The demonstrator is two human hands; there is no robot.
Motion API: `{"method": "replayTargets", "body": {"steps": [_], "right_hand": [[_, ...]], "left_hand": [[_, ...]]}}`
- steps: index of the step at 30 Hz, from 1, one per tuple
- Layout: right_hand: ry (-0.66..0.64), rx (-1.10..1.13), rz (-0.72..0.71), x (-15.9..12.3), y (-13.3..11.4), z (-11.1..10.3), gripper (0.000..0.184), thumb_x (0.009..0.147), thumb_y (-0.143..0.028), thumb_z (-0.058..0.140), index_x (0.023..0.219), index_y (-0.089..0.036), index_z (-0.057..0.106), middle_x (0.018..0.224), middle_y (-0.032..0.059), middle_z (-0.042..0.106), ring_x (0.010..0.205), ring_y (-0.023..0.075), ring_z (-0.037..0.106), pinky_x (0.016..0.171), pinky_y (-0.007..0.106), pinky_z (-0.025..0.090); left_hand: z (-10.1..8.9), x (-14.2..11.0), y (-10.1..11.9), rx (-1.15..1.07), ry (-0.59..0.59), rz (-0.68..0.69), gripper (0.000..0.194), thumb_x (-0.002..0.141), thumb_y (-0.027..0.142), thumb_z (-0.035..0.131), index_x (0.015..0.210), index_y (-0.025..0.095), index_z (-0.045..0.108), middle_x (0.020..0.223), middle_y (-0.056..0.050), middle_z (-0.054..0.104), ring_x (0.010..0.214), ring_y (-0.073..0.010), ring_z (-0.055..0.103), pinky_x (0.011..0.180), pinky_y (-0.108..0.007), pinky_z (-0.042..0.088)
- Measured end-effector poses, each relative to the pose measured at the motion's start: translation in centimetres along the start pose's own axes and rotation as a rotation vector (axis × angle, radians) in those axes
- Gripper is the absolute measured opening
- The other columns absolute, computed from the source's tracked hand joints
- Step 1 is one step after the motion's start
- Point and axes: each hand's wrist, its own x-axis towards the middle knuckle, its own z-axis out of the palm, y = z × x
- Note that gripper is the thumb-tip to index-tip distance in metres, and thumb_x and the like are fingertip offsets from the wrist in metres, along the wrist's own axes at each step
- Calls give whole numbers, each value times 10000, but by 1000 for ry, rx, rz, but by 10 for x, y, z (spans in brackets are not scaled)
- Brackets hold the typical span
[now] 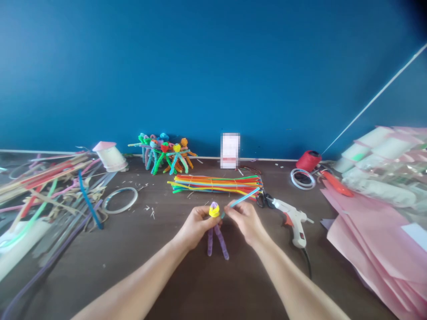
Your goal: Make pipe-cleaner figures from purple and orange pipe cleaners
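Note:
My left hand (196, 226) grips a purple pipe-cleaner figure (215, 240), whose two legs hang down below my fingers. A yellow pipe-cleaner coil (214, 211) wraps the top of the figure, just above my left thumb. My right hand (243, 221) pinches a light blue pipe cleaner (242, 199) that runs up and to the right. Its lower end meets the purple figure between my hands, and my fingers hide the exact contact.
A banded bundle of pipe cleaners (215, 184) lies ahead, beside black-handled scissors (265, 200) and a white glue gun (293, 220). Pipe-cleaner figures (165, 155) stand behind. Pink paper sheets (376, 244) lie right, and loose strips (50, 200) lie left.

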Motion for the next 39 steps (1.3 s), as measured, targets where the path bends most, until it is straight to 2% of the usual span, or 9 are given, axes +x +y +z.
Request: {"method": "replayTargets", "body": {"steps": [4, 7, 10, 14, 18, 22, 27, 30, 39], "right_hand": [[-35, 228, 220, 1, 4, 5, 233, 676, -341, 594, 556, -174, 483, 409, -92, 302, 364, 50, 230, 371, 202, 168], [-32, 234, 234, 0, 5, 8, 249, 682, -329, 585, 536, -180, 449, 393, -98, 284, 359, 51, 216, 369, 205, 149], [4, 79, 117, -2, 5, 10, 237, 722, -301, 550, 541, -177, 461, 422, -77, 348, 388, 63, 288, 388, 204, 202], [27, -254, -157, -7, 3, 11, 214, 783, -265, 488, 603, -172, 556, 551, -17, 537, 516, 106, 468, 502, 211, 340], [-9, -497, -322, -12, 0, 10, 238, 830, -243, 430, 665, -184, 591, 617, 5, 596, 570, 118, 528, 569, 207, 375], [38, -612, -365, -12, 0, 7, 192, 814, -238, 461, 667, -192, 577, 609, 3, 596, 562, 120, 541, 554, 203, 383], [110, -487, -413, -6, 3, 6, 96, 773, -196, 522, 839, -195, 593, 782, 29, 639, 706, 146, 586, 668, 230, 435], [85, -432, -439, -5, 5, 7, 113, 788, -192, 504, 748, -193, 610, 720, 22, 624, 684, 141, 582, 661, 233, 442], [167, -416, -302, -3, 7, 6, 127, 763, -192, 522, 659, -172, 593, 641, 10, 617, 604, 135, 566, 587, 222, 426]], "left_hand": [[-1, 0, 2, -105, 10, -28, 172, 569, 247, 720, 606, 117, 615, 540, -4, 591, 500, -89, 521, 521, -209, 428], [-1, 0, 1, -154, 73, 7, 176, 565, 240, 723, 610, 111, 611, 545, -1, 582, 498, -82, 512, 507, -200, 422], [1, 2, 0, -211, 125, 27, 185, 571, 237, 721, 645, 111, 607, 555, 6, 577, 497, -70, 503, 489, -182, 415], [3, 5, -1, -215, 189, 16, 211, 603, 270, 700, 694, 108, 599, 558, 14, 569, 464, -58, 478, 460, -177, 405], [4, 5, -1, -170, 210, 56, 229, 601, 278, 699, 705, 99, 602, 581, 7, 571, 493, -78, 503, 487, -202, 429], [2, 5, -1, -189, 169, 41, 200, 608, 262, 695, 684, 103, 602, 564, 11, 566, 478, -66, 494, 473, -188, 419], [-1, 5, 1, -251, 105, -27, 188, 587, 235, 708, 644, 111, 579, 515, 18, 549, 428, -60, 470, 419, -179, 397], [-2, 5, 2, -278, 84, -41, 166, 599, 216, 702, 650, 110, 585, 500, 25, 537, 423, -54, 467, 423, -172, 402], [-11, 3, 8, -458, -180, -152, 170, 675, 207, 609, 802, 99, 639, 725, -79, 642, 632, -146, 581, 481, -220, 479]]}}
